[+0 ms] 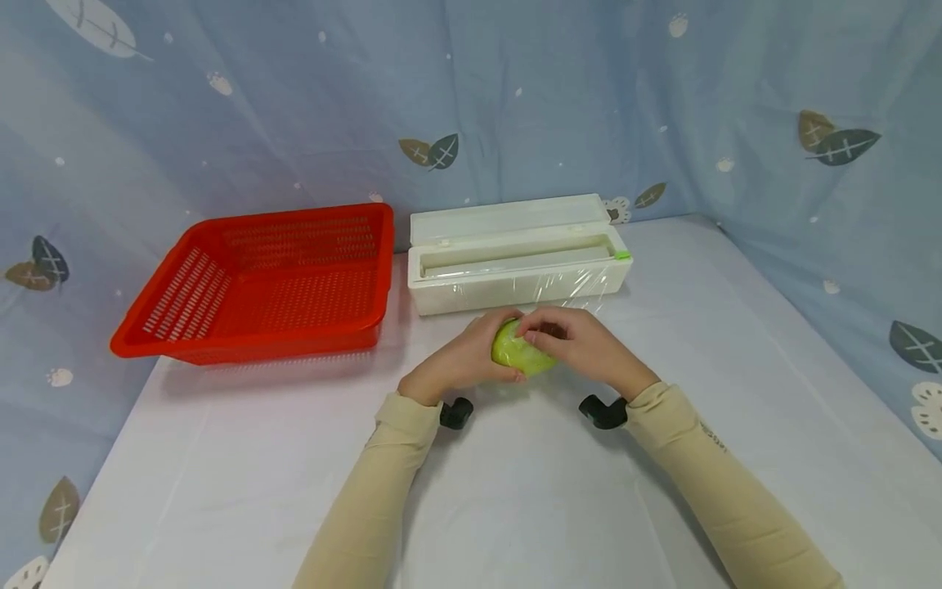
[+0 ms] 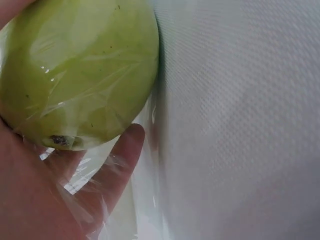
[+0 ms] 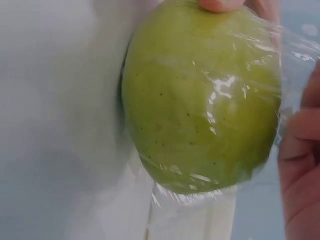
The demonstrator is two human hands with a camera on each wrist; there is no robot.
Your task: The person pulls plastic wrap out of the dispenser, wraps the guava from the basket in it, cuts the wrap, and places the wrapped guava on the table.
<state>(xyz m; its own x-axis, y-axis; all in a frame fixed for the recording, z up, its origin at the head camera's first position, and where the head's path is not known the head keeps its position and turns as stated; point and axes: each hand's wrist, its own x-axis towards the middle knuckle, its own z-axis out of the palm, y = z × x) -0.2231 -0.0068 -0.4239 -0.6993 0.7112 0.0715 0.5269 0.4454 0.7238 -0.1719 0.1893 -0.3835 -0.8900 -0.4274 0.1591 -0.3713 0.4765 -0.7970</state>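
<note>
A green fruit, like an apple or a pear, is held just over the table in front of the white box. Clear cling film covers it, with wrinkles and glints across its skin. My left hand grips the fruit from the left side, thumb toward me. On the right, my right hand pinches film between curled fingers, close against the fruit. In the left wrist view, loose film also lies across the left palm and fingers, by the fruit's dark-scarred end.
Behind the hands stands a long white cling film box, its lid raised and a green slider at its right end. A red plastic basket sits at the back left. A patterned blue curtain backs the white table.
</note>
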